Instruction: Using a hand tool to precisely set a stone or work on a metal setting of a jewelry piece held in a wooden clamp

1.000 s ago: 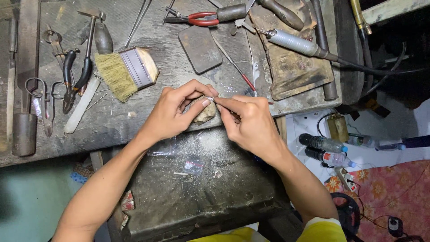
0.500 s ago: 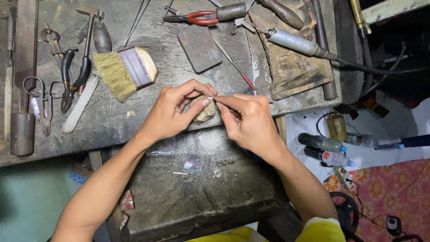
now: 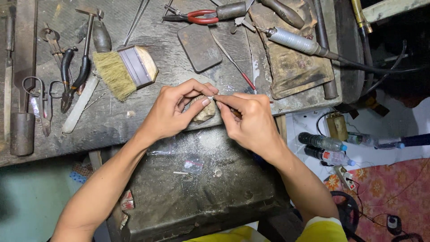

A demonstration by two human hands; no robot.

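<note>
At the desk's (image 3: 148, 116) near edge, the left hand (image 3: 172, 112) is pinching a small silver ring (image 3: 209, 97) against a pale rounded wooden peg (image 3: 204, 112), while the right hand (image 3: 248, 121) is gripping a thin metal tool (image 3: 224, 104).

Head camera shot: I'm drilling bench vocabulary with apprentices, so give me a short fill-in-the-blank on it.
1. The left hand pinches a small piece against a worn ____ peg.
2. The right hand holds a thin ____ to that piece.
3. The brush lies to the ____ of both hands.
4. The pliers have ____ handles.

Missing words: wooden; tool; left; red
</note>
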